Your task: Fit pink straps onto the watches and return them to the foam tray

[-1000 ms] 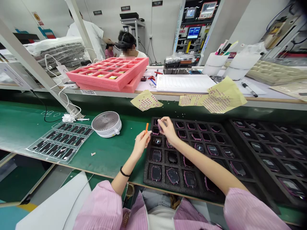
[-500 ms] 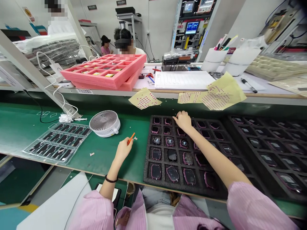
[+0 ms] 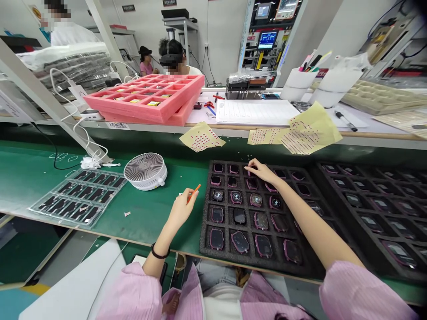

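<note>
My left hand [image 3: 183, 205] is closed around a thin orange tool [image 3: 194, 193], held over the green mat just left of the black foam tray [image 3: 207, 222]. Watch faces with pink-purple frames fill the tray's pockets; a few, like this round-dial one [image 3: 255, 200], are lit. At the tray's back rows, my right hand [image 3: 260, 171] reaches down with fingers bent over a pocket whose watch [image 3: 251, 169] is mostly hidden by them. Whether the fingertips grip that watch cannot be made out.
A white fan [image 3: 145, 171] stands left of my left hand, with a clear tray of black parts [image 3: 78, 198] farther left. Another foam tray [image 3: 363, 218] lies at right. Yellow sheets [image 3: 202, 137] hang from the shelf edge above. People are beyond the shelf.
My left hand has moved right with the orange tool, closer to the tray. My right hand has shifted slightly right and down, its fingers now lower over a pocket.
</note>
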Demonstrator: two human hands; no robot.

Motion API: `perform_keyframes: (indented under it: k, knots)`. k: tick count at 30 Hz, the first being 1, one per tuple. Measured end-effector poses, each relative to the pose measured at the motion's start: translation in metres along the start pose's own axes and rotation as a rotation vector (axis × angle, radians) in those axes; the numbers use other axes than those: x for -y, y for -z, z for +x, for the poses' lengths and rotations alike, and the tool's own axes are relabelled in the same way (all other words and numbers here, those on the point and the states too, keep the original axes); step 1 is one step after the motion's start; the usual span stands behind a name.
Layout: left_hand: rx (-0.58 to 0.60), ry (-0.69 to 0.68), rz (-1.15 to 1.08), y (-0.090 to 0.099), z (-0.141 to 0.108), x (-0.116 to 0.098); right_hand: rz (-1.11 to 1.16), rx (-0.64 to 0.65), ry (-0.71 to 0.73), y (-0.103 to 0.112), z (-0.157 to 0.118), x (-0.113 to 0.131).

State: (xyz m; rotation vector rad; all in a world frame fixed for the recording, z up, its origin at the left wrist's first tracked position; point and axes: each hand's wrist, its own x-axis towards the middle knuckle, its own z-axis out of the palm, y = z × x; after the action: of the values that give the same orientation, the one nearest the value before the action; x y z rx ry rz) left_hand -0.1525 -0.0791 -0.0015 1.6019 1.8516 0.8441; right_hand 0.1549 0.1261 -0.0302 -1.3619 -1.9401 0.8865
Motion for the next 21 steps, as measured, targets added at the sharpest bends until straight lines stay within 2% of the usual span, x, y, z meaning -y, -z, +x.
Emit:
perform_keyframes:
  k: [3,5,7,12,14,16,21]
  knots:
    - [0.045,-0.039,-0.077,-0.001,0.000,-0.004,0.234,-0.003,-0.006,0.008,-0.007,0.003]
    - [0.079,-0.072,-0.137,-0.003,0.002,-0.010,0.376,-0.027,-0.015,0.006,-0.012,0.015]
    - [0.141,-0.099,-0.239,-0.007,0.003,-0.021,0.513,-0.020,-0.015,-0.003,-0.017,0.037]
    - [0.336,-0.111,-0.608,-0.022,0.003,-0.060,0.775,0.143,-0.014,-0.039,-0.045,0.108]
    - [0.343,-0.139,-0.655,-0.026,0.003,-0.071,1.032,0.254,-0.057,-0.050,-0.058,0.130]
    - [0.312,-0.172,-0.650,-0.028,0.004,-0.075,1.170,0.308,-0.079,-0.057,-0.068,0.144]
    - [0.243,-0.192,-0.591,-0.030,0.006,-0.072,1.235,0.318,-0.079,-0.061,-0.076,0.153]
